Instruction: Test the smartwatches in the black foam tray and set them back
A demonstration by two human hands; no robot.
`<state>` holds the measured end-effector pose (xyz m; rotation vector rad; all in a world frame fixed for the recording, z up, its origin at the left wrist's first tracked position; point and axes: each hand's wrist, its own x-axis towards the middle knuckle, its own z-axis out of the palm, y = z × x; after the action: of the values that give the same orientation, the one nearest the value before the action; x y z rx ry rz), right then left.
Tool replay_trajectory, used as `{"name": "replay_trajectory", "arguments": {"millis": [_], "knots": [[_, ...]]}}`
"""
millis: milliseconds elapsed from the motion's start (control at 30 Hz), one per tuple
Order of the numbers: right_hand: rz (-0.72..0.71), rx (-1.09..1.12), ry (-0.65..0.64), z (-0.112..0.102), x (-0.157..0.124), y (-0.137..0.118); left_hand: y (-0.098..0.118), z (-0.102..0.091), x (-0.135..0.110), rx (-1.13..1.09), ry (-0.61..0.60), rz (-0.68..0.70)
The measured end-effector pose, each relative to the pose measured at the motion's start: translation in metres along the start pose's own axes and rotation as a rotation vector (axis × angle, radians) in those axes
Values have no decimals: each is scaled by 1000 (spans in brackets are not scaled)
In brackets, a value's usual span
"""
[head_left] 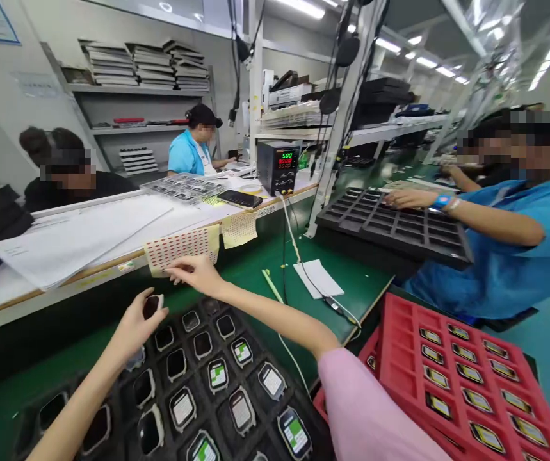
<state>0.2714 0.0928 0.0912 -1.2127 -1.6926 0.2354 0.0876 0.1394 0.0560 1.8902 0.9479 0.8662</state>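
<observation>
My left hand point(137, 323) is closed around a smartwatch body point(152, 306) with a dark screen and pale rim, held above the black tray. My right hand point(198, 274) reaches across to a yellowish sheet of small red stickers point(183, 246) hanging from the shelf edge. Its thumb and fingertips are pinched together at the sheet's lower part; what lies between them is too small to make out. Below both hands, a black foam tray point(250, 346) holds several watch bodies in its compartments. Some, like one watch point(294, 432), show white and green faces; others are dark.
Red trays point(399, 358) with several watch parts are stacked at right. Beyond them a co-worker's hand point(406, 198) rests over a black compartment tray point(390, 224). A power supply point(277, 168), phone point(240, 198) and papers point(82, 237) occupy the shelf. Cables cross the green bench near a white pad point(317, 278).
</observation>
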Motion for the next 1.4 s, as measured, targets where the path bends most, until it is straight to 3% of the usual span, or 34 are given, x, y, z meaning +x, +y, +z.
{"name": "replay_trajectory", "arguments": {"millis": [233,333,433,600,767,933,1000,1100,1167,1233,1333,1400], "knots": [[67,265,-82,-11,-67,-47,9,-1,-79,77,-223,126],[221,347,-95,-9,-83,-64,21,1,-98,84,-278,148],[315,393,-103,-4,-93,-80,29,1,-111,40,-304,111],[238,229,-158,0,-103,-94,34,3,-126,-50,-305,83],[196,221,-193,3,-109,-99,37,3,-134,-68,-328,64],[310,270,-141,12,-120,-101,41,6,-144,-36,-349,63],[384,367,-124,11,-125,-99,43,9,-148,-15,-349,94],[414,379,-229,-6,-129,-85,45,13,-153,12,-374,164],[391,117,-294,-30,-132,-67,45,15,-154,49,-421,176],[387,-217,-253,-60,-139,-42,42,16,-153,115,-475,156],[469,-423,-203,-101,-155,-2,31,21,-147,200,-525,152],[534,-520,-203,-117,-164,20,21,29,-140,217,-542,187]]}}
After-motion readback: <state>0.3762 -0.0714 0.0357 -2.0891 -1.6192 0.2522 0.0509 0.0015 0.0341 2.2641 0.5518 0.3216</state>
